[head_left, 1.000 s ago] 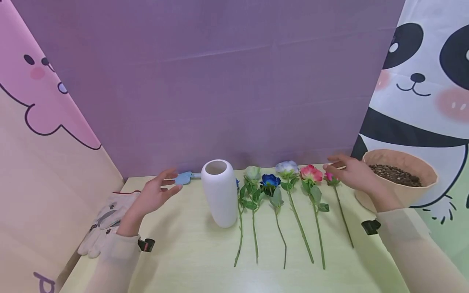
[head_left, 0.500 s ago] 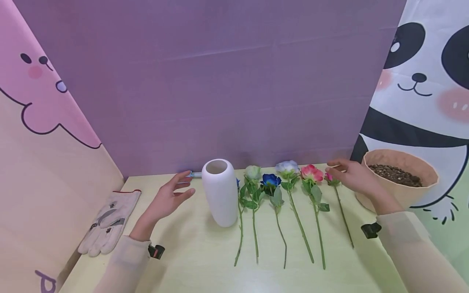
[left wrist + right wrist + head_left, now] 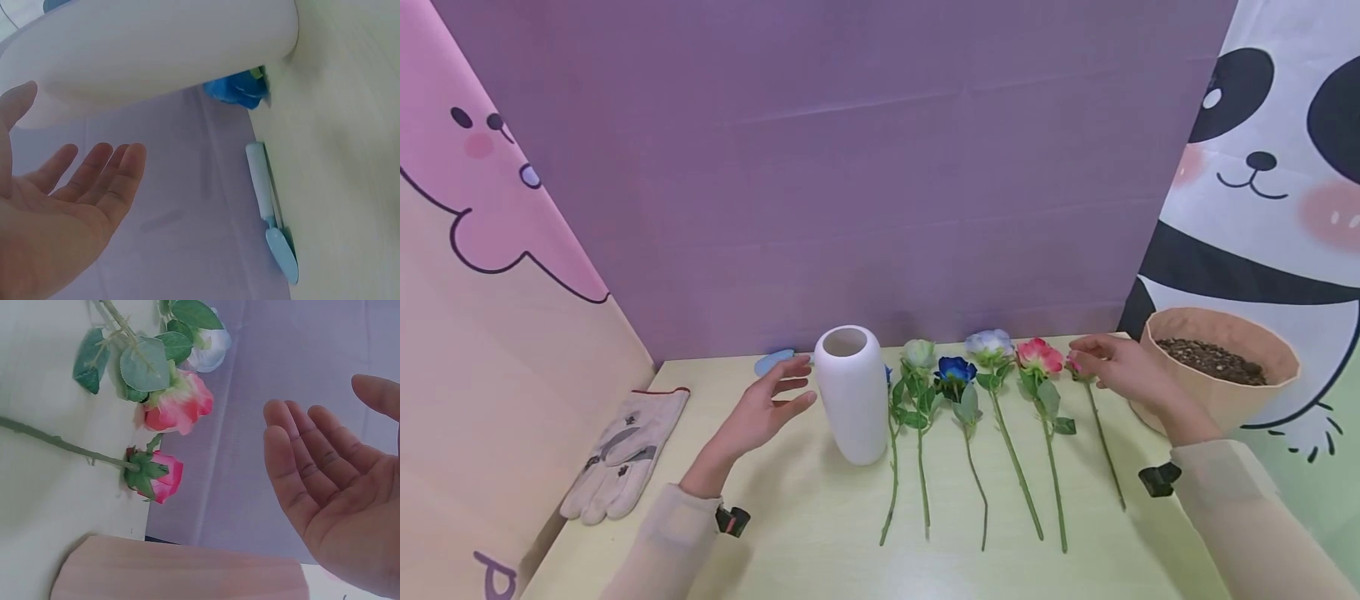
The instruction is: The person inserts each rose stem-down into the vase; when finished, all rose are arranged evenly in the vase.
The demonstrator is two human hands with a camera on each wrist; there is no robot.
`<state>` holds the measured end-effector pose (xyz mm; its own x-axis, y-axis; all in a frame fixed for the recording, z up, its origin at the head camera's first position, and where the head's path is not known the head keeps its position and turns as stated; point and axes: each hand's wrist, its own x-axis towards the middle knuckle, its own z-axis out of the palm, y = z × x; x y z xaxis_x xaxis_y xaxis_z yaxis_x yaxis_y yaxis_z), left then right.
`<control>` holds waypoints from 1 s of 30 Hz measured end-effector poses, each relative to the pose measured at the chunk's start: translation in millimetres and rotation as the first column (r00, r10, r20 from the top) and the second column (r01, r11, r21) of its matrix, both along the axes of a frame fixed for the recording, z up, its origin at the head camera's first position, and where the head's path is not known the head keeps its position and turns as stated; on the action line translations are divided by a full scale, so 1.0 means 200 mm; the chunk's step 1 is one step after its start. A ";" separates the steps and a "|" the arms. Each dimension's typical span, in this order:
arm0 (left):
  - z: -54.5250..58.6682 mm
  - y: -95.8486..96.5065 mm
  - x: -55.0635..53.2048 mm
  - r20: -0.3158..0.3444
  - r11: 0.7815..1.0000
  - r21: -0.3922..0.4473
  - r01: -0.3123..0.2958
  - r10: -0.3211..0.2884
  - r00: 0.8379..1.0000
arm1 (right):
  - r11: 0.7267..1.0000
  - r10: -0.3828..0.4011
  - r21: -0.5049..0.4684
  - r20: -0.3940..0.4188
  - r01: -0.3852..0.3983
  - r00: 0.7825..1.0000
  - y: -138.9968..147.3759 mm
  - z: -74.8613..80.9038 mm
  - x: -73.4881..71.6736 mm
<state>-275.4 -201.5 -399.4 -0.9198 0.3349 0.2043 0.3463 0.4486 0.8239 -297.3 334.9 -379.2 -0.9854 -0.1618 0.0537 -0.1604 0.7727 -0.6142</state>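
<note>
A white vase (image 3: 852, 400) stands upright on the table. My left hand (image 3: 762, 414) is just left of it, fingers spread and relaxed, holding nothing; in the left wrist view a gap shows between the hand (image 3: 69, 212) and the vase (image 3: 162, 50). At the right, my right hand (image 3: 1123, 371) hovers over the pink rose (image 3: 1077, 367) at the row's end. In the right wrist view the hand (image 3: 337, 475) is loosely bent and apart from the pink rose (image 3: 161, 478). Beside it lie a coral rose (image 3: 1039, 357), a pale lilac flower (image 3: 989, 342), a blue rose (image 3: 955, 371) and a pale green rose (image 3: 918, 354).
A blue flower (image 3: 236, 89) is mostly hidden behind the vase. The light blue hand trowel (image 3: 275, 231) lies at the table's back edge. Work gloves (image 3: 625, 457) lie at the left. A tan pot (image 3: 1210, 400) of soil stands at the right. A purple backdrop (image 3: 880, 183) rises behind.
My left hand has moved right, from near the trowel's blade toward the vase. My right hand has shifted only slightly. The vase and flowers stay where they were.
</note>
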 end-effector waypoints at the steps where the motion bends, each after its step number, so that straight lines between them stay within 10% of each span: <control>1: 0.00 0.01 0.00 0.002 1.000 0.000 0.000 0.000 1.000 | 1.000 -0.002 -0.020 0.011 0.002 1.000 0.00 -0.01 0.00; 30: 0.00 0.11 0.02 0.028 1.000 0.016 -0.008 0.007 1.000 | 0.981 -0.036 -0.183 0.182 0.070 0.983 0.10 -0.21 -0.03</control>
